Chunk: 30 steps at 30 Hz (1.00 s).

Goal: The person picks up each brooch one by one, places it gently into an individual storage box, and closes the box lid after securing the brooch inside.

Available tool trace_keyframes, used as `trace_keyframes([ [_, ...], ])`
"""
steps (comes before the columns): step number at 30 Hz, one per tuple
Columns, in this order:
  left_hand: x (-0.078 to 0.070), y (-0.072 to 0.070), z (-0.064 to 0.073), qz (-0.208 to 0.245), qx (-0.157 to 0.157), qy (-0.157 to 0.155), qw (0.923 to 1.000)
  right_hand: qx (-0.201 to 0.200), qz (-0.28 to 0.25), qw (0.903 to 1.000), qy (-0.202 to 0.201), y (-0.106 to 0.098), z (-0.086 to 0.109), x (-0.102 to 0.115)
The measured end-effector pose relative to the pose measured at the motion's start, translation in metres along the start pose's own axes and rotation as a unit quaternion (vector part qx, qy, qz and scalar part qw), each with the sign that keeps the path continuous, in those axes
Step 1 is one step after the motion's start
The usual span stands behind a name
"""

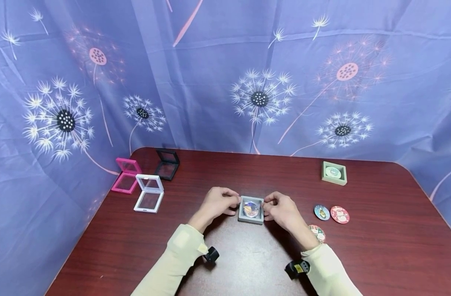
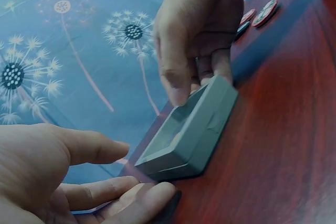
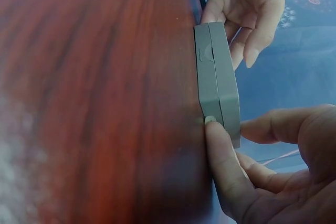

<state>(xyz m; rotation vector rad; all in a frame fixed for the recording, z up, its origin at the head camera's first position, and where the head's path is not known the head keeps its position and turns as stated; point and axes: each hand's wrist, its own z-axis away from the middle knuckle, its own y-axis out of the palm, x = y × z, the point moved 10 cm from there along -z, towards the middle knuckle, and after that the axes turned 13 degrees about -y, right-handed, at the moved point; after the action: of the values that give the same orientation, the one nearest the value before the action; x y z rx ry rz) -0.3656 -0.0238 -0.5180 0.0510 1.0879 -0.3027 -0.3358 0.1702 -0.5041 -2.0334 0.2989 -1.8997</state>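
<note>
A grey square display case (image 1: 251, 220) with a clear window lies on the table between both hands. Inside shows a round, shiny, multicoloured disc (image 1: 250, 209). Its two halves sit together, with a narrow gap along part of the seam in the right wrist view. My right hand (image 1: 283, 210) pinches the case's right side, thumb low on its side wall and index finger at the upper edge. At the opposite side is my left hand (image 1: 219, 202), thumb and fingers spread apart around the corner; the left wrist view shows them loosely extended, not clamped on it.
Pink (image 1: 125, 182), white (image 1: 149, 201) and black (image 1: 167, 169) cases stand unfolded at the left. A pale green case (image 1: 334, 172) with a disc is at back right. Blue (image 1: 322, 212), red (image 1: 339, 214) and patterned (image 1: 317, 233) round badges lie near my right forearm. A curtain (image 1: 210, 82) hangs behind the table.
</note>
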Motion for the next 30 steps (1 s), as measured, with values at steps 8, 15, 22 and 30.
trace_keyframes([
  [8,-0.010,-0.032,0.001,-0.010,-0.044,0.020,0.9988,0.005,0.004,1.0000,0.000,0.001,0.000,0.001],
  [15,-0.021,-0.068,0.006,0.007,-0.096,0.023,0.9951,0.004,0.009,0.9999,0.006,0.000,0.000,0.002],
  [22,-0.029,-0.096,0.014,0.012,-0.129,0.033,0.9910,0.008,0.018,0.9998,0.010,-0.001,-0.002,0.002],
  [30,-0.043,-0.117,0.025,0.019,-0.165,0.071,0.9835,0.004,0.029,0.9995,0.013,-0.002,-0.006,-0.001],
])
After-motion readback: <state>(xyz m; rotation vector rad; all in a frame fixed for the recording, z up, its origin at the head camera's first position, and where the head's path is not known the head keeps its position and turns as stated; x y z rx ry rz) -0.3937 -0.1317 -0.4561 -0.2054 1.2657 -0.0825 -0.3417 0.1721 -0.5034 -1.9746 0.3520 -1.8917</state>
